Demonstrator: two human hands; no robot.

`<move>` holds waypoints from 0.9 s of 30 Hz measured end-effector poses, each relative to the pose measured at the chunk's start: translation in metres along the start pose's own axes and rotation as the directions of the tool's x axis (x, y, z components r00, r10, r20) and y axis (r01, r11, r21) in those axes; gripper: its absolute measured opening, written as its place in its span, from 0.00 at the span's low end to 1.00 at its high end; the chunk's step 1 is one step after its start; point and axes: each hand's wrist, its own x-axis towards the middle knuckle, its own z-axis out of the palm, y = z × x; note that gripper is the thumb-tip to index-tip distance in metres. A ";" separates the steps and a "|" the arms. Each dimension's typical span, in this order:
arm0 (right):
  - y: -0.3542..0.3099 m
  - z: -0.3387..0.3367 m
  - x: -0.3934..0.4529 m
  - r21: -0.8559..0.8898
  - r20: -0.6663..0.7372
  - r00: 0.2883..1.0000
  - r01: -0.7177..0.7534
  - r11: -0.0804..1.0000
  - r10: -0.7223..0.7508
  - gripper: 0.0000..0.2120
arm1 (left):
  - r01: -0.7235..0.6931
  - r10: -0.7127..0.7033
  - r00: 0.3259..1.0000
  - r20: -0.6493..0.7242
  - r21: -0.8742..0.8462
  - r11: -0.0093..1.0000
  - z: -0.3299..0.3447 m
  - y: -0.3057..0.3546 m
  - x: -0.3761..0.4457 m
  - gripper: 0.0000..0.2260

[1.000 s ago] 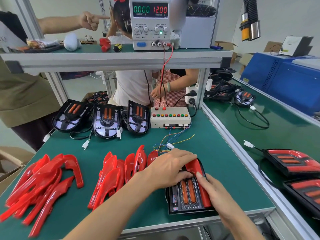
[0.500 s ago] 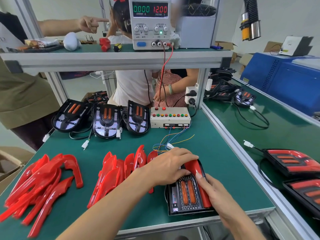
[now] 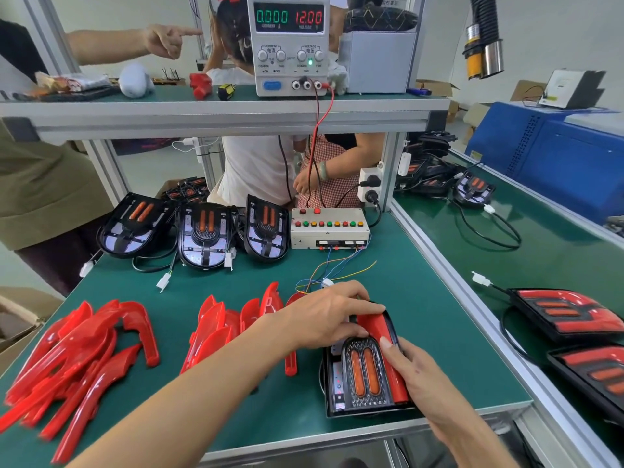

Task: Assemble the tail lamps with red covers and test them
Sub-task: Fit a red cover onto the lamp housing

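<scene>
Right hand: lay at 5 o'clock on the green bench, fingers together, pressing flat on the right-hand strip of a red cover.
Left hand: reached in from 7 o'clock, fingers curled down over the cover's top end, pressing it onto the lamp.
Tail lamp: lay near the bench's front edge at 5 o'clock; a black housing with a rounded top, two upright orange bars inside a mesh-patterned oval, and a circuit strip exposed along its left side. The glossy red cover sat along its right side and top.
Loose red covers: stacked on edge just left of the left hand; a second heap lay at 8 o'clock.
Uncovered lamps: three in a row at 11 o'clock, wires trailing.
Test box: at 12 o'clock, beige, with a row of coloured buttons.
Power supply: on the shelf beyond, reading 0.000 and 12.00.
</scene>
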 end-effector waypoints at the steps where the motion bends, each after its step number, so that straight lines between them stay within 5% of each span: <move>1: 0.000 -0.001 0.000 0.006 0.009 1.000 0.002 1.000 -0.002 0.26 | 0.003 -0.003 1.000 -0.007 -0.017 1.000 0.000 0.000 0.000 0.22; 7: -0.001 -0.004 -0.001 0.021 0.058 0.998 0.007 1.000 -0.008 0.22 | 0.103 -0.115 0.988 -0.099 -0.117 0.988 -0.002 0.000 0.002 0.25; 13: -0.009 -0.003 -0.002 0.025 0.063 0.991 0.113 0.993 -0.114 0.21 | 0.346 -0.320 0.936 0.144 -0.227 0.910 -0.024 -0.006 0.006 0.35; 19: -0.026 -0.016 0.000 -0.058 0.189 0.957 0.236 0.970 -0.222 0.20 | 0.196 -0.195 0.980 0.033 -0.028 0.980 -0.048 0.000 0.006 0.28; 27: -0.056 -0.035 0.004 -0.165 0.294 0.926 0.293 0.942 -0.237 0.23 | 0.206 -0.133 0.964 0.231 -0.332 0.921 -0.070 0.012 0.017 0.19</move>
